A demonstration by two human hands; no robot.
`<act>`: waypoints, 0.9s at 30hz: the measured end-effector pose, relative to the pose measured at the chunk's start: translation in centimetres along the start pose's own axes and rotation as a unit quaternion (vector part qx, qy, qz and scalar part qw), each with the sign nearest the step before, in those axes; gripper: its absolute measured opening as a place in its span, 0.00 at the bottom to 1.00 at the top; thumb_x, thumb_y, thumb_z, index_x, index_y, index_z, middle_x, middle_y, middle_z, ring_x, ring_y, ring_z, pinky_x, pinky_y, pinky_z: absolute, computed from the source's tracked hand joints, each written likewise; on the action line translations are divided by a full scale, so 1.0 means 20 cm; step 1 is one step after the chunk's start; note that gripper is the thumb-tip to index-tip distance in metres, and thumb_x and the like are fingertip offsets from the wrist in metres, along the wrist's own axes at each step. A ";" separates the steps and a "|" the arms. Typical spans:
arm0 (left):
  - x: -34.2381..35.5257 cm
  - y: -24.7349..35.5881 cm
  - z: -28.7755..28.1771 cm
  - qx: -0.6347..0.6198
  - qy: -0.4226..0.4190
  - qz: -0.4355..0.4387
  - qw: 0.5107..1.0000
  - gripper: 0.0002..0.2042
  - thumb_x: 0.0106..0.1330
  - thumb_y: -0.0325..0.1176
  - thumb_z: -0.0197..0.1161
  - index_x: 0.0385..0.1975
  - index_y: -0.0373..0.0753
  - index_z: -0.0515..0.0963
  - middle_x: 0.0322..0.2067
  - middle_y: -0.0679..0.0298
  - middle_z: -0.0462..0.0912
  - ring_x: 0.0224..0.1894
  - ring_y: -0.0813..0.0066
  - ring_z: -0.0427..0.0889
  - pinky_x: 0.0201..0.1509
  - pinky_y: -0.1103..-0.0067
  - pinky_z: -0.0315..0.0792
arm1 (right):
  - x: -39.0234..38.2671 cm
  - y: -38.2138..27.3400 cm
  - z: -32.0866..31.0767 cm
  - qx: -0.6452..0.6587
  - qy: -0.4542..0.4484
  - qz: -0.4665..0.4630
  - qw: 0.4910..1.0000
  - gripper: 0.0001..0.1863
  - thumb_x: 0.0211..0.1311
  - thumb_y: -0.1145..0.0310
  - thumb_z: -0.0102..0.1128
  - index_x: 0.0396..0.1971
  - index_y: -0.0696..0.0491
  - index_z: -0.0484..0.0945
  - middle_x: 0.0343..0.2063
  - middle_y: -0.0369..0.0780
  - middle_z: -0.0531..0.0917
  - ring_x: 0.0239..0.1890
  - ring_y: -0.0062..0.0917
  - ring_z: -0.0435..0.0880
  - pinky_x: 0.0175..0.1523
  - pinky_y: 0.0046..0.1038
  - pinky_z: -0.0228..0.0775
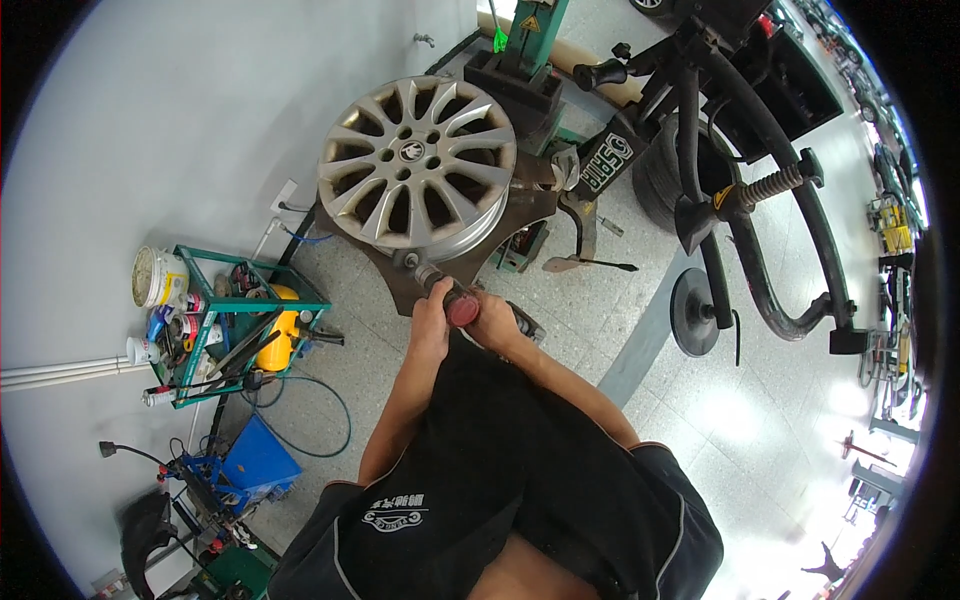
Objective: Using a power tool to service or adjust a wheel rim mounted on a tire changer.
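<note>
A bare silver alloy wheel rim (pixel 415 160) with many spokes lies flat on the turntable of a tyre-changing machine (pixel 400 270). Both my hands grip one slim power tool (pixel 447 291) with a dark body and a red rear end. My left hand (pixel 432 318) wraps its left side, my right hand (pixel 495 318) its right side. The tool's tip touches the near lower edge of the rim. My dark shirt hides my lower arms' inner sides.
A green wire cart (pixel 235 335) with cans, a white bucket and a yellow container stands at the left wall. A blue box (pixel 258 460) and hoses lie below it. The machine's black arms (pixel 740 170) and green post (pixel 530 40) rise at the right.
</note>
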State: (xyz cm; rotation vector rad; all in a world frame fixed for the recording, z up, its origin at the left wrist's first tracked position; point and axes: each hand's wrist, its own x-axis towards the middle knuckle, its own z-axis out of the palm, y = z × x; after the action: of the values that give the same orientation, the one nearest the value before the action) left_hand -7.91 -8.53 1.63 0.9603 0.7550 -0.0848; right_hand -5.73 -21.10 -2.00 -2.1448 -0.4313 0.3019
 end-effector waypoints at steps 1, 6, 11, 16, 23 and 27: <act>0.00 0.00 0.01 -0.002 0.002 -0.002 1.000 0.13 0.61 0.42 0.62 0.32 0.37 0.75 0.28 0.66 0.77 0.29 0.75 0.78 0.36 0.79 0.73 | 0.00 0.01 0.00 0.000 0.000 0.000 1.000 0.19 0.46 0.67 0.67 0.39 0.58 0.75 0.29 0.52 0.82 0.35 0.48 0.82 0.37 0.41 0.74; 0.02 -0.01 -0.02 -0.004 -0.005 -0.007 1.000 0.14 0.61 0.42 0.62 0.35 0.36 0.74 0.30 0.66 0.77 0.31 0.76 0.78 0.38 0.78 0.73 | 0.00 0.01 0.00 0.002 -0.004 0.007 1.000 0.17 0.47 0.67 0.67 0.38 0.57 0.75 0.29 0.51 0.82 0.35 0.47 0.82 0.37 0.41 0.74; 0.00 0.00 0.00 -0.013 -0.018 0.002 1.000 0.16 0.61 0.42 0.62 0.39 0.35 0.73 0.33 0.65 0.77 0.34 0.75 0.79 0.40 0.77 0.74 | -0.01 0.02 0.00 0.001 0.000 0.004 1.000 0.17 0.47 0.68 0.66 0.38 0.57 0.75 0.30 0.52 0.82 0.35 0.47 0.81 0.38 0.41 0.74; -0.01 0.00 0.00 -0.011 -0.018 -0.005 1.000 0.16 0.62 0.41 0.62 0.38 0.34 0.73 0.33 0.64 0.77 0.34 0.75 0.78 0.41 0.77 0.73 | -0.01 0.00 -0.01 0.010 0.000 0.009 1.000 0.17 0.48 0.68 0.65 0.39 0.57 0.75 0.30 0.52 0.82 0.35 0.47 0.81 0.38 0.40 0.74; -0.01 0.00 0.01 -0.009 -0.012 -0.008 1.000 0.14 0.62 0.42 0.61 0.36 0.35 0.75 0.32 0.65 0.78 0.34 0.76 0.78 0.40 0.78 0.73 | -0.01 0.02 0.01 0.010 0.007 0.008 1.000 0.17 0.48 0.67 0.66 0.38 0.56 0.76 0.30 0.51 0.82 0.35 0.47 0.81 0.38 0.40 0.74; 0.01 -0.01 0.00 -0.015 -0.020 -0.001 1.000 0.14 0.63 0.41 0.60 0.36 0.36 0.75 0.31 0.66 0.78 0.33 0.76 0.79 0.39 0.78 0.73 | -0.01 0.00 0.00 -0.003 -0.004 0.020 1.000 0.17 0.48 0.66 0.67 0.38 0.56 0.76 0.30 0.51 0.82 0.35 0.47 0.82 0.38 0.41 0.75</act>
State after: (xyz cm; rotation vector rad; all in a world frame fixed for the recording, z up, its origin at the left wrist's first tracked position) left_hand -7.97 -8.65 1.34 0.9273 0.7198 -0.0943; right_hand -5.88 -21.28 -1.98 -2.1599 -0.3940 0.3320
